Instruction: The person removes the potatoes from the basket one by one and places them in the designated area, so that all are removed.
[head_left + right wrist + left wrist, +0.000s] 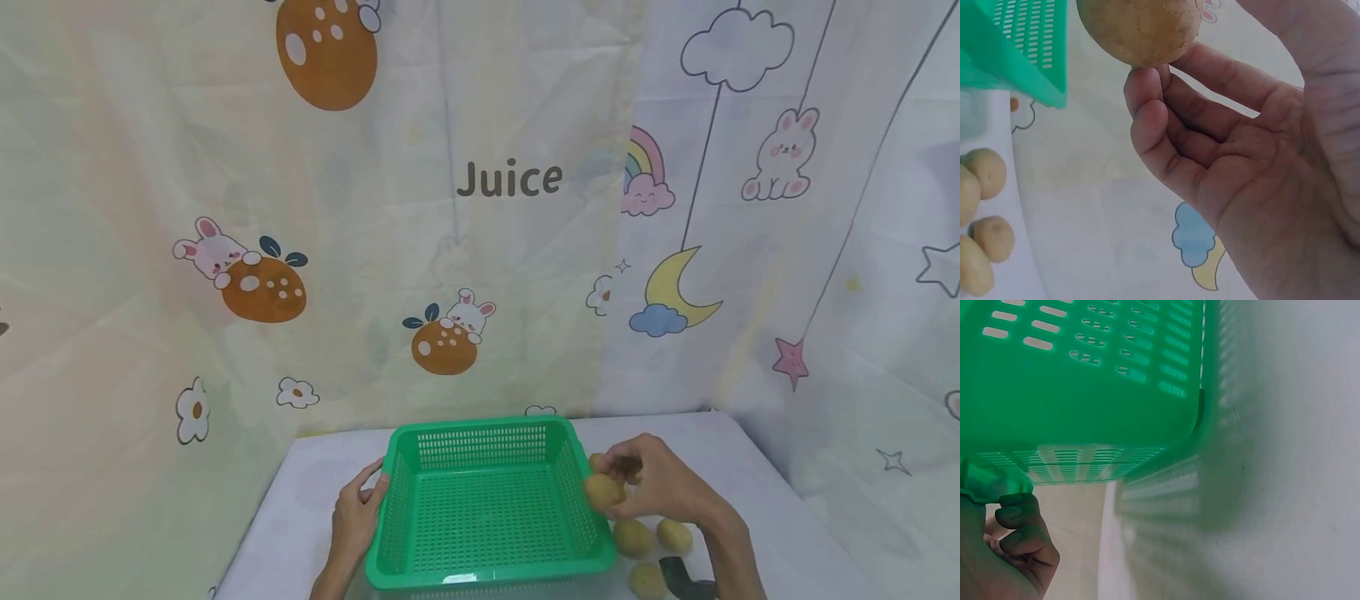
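A green plastic basket [491, 573] with slotted sides stands on the white table, nothing inside it. At its left rim my left hand [356, 518] grips the edge, thumb on top; the left wrist view shows the fingers [1017, 515] curled beneath the rim. Above the right rim, my right hand [663, 483] holds a potato [602, 493] between thumb and fingers. That potato [1141, 28] also appears at the top of the right wrist view, partly cut off, touching the fingertips [1149, 119]. The thumb's tip is out of that view.
Several loose potatoes [632, 537] lie on the white table [757, 500], right of the basket. A dark curved thing [681, 578] shows beside my right forearm; its kind is unclear. Printed cloth [510, 250] hangs behind the table and along both sides.
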`<action>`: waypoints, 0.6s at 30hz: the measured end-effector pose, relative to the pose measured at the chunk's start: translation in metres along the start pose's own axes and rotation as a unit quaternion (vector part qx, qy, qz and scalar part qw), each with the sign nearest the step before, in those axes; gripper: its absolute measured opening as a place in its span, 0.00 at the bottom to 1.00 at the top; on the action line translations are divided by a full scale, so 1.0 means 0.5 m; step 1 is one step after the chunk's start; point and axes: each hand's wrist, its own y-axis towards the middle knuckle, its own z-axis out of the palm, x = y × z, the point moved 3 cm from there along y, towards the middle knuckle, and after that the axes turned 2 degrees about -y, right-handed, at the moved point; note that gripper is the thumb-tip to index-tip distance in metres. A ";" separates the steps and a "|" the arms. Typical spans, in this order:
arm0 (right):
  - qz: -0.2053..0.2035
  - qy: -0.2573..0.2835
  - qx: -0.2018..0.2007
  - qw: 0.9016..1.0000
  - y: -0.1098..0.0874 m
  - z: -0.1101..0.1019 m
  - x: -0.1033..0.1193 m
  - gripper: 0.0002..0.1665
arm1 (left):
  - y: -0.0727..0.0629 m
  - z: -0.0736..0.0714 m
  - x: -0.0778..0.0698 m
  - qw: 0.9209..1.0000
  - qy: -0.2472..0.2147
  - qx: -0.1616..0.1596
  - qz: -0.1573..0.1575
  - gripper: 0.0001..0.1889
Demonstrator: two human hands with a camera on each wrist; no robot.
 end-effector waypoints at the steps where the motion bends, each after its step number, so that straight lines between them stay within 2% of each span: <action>1: -0.004 -0.002 -0.002 1.000 -0.003 -0.002 -0.002 0.19 | 0.000 0.001 0.000 1.000 -0.002 0.001 0.001 0.28; 10: -0.031 -0.017 -0.022 0.999 -0.042 -0.016 -0.024 0.20 | 0.001 0.002 0.004 1.000 -0.009 0.003 0.005 0.28; 18: -0.018 -0.029 -0.029 0.999 -0.074 -0.022 -0.052 0.21 | 0.002 0.001 0.004 1.000 -0.002 -0.003 0.001 0.27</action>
